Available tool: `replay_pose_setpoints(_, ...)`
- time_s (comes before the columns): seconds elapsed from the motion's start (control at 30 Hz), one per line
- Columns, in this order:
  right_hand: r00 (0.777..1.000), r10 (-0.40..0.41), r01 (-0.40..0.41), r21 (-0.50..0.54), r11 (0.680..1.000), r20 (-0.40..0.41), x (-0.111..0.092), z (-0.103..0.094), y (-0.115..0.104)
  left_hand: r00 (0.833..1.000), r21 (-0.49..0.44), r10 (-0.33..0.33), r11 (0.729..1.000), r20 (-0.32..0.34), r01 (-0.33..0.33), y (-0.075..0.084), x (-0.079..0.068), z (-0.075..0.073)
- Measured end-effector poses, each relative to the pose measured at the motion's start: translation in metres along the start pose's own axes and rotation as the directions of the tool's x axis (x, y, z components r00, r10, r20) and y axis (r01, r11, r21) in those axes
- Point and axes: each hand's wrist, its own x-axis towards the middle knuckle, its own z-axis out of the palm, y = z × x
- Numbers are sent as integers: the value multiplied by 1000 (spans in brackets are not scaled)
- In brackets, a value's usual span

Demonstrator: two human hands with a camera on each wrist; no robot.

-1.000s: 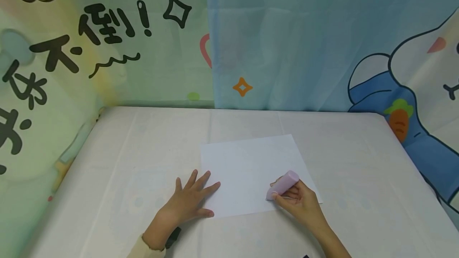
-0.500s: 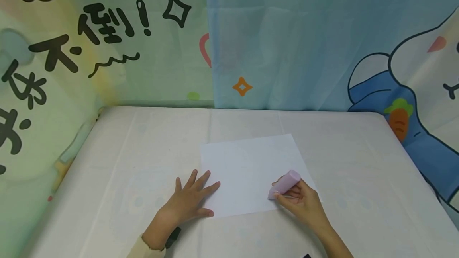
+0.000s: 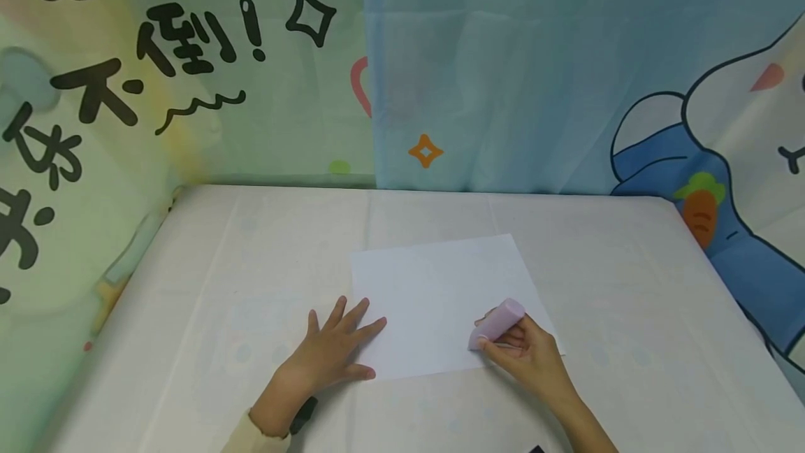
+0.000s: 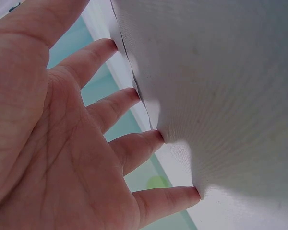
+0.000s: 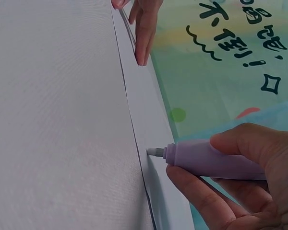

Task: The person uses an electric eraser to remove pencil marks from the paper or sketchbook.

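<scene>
A white sheet of paper [image 3: 434, 292] lies flat on the white-covered table. My left hand [image 3: 336, 355] rests with spread fingers at the paper's left edge, its fingertips pressing down. In the left wrist view that palm [image 4: 72, 139] faces the camera, fingertips on the surface. Between thumb and fingers, my right hand [image 3: 534, 362] pinches a thick lavender marker [image 3: 499, 321] near the paper's right front. The right wrist view shows the marker's pale nib [image 5: 156, 152] right at the paper [image 5: 134, 91]. No ink marks show on the sheet.
The white tablecloth [image 3: 251, 250] spreads around the paper. Printed cloth backdrops [image 3: 528, 75] stand behind the table and along its left side. A dark object [image 3: 304, 416] sits under the left wrist, and a small black corner [image 3: 537, 449] shows at the bottom edge.
The right hand with the marker has shifted slightly right, then a touch back left. The left hand and the paper have stayed in place.
</scene>
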Motion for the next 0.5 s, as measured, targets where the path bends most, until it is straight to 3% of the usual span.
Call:
replay_pose_setpoints(0.3, 999, -39, 39, 12, 999, 9, 2, 2, 0, 1000, -2, 5, 1000, -5, -5, 1, 0, -1)
replay_pose_setpoints(0.5, 1000, -9, 9, 7, 1000, 7, 1, 3, -1, 1000, -11, 7, 1000, -5, -7, 1, 0, -1)
